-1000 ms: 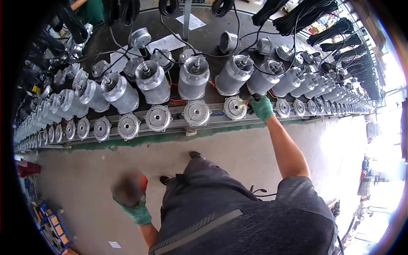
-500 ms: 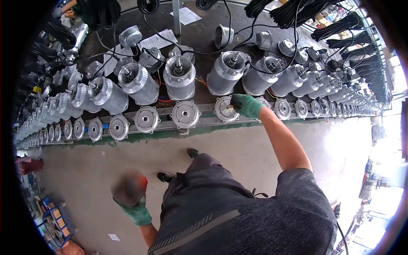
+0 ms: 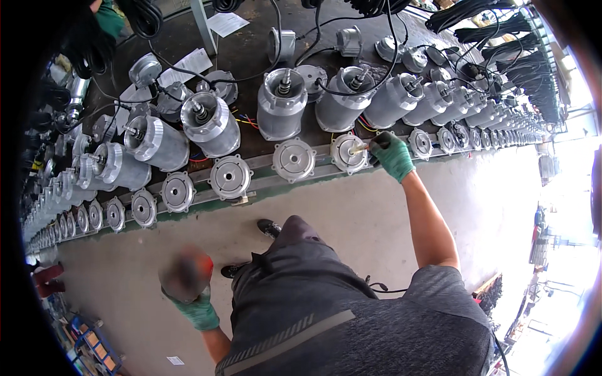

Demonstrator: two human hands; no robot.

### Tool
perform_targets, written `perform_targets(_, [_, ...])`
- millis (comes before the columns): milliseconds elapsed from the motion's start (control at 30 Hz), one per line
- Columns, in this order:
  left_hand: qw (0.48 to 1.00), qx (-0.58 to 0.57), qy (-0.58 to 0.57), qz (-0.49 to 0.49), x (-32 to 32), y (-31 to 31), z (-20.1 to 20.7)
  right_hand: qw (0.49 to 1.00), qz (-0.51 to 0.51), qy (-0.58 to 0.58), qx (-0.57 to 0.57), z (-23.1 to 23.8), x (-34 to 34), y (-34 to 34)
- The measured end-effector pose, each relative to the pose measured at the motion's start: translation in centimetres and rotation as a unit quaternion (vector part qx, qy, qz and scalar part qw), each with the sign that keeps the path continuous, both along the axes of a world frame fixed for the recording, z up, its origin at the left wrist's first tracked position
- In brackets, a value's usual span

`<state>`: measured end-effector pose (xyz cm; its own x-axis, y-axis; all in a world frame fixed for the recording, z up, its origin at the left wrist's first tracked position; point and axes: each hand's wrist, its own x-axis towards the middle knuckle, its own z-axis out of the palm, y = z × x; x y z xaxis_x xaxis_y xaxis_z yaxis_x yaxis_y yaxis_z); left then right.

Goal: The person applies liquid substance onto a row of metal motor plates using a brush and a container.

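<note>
In my right hand [image 3: 394, 158], in a green glove with dark fingertips, is a small brush [image 3: 360, 149] with a pale tip. Its tip is over the face of a round silver end cover [image 3: 343, 160]. My left hand [image 3: 197, 310], also gloved in green, is raised low at the left, its fingers wrapped around a rounded dark container with a red part [image 3: 188, 274], too blurred to name exactly. Just left of the brushed cover is another end cover [image 3: 293, 169]. Behind them, open motor housings [image 3: 280, 119] stand upright with shafts showing inside.
A long dark workbench [image 3: 248, 51] carries rows of housings, covers and black cables. Coiled cables [image 3: 501, 31] hang above it. Paper sheets [image 3: 227, 24] lie at the back. A blue cart [image 3: 94, 341] stands at lower left. Another person's green-gloved hand [image 3: 110, 19] shows at upper left.
The view has shifted right along the bench. My right hand has moved the brush from one end cover to its right-hand neighbour. My left hand still holds the blurred container.
</note>
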<state>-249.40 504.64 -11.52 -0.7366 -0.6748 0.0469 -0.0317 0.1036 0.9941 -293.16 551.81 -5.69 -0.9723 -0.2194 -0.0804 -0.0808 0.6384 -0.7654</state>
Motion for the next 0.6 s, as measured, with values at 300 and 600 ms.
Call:
perform_targets(300, [0.923, -0.379, -0.024, 0.061, -1.1, 5.0, 4.8, 0.974, 0.211, -0.049, 0.060, -4.4, -3.6, 1.5])
perform_targets(600, [0.839, -0.526, -0.095, 0.103, -1.6, 11.9, 10.6, 0.977, 0.083, -0.181, -0.080, 2.7, -4.7, 4.1])
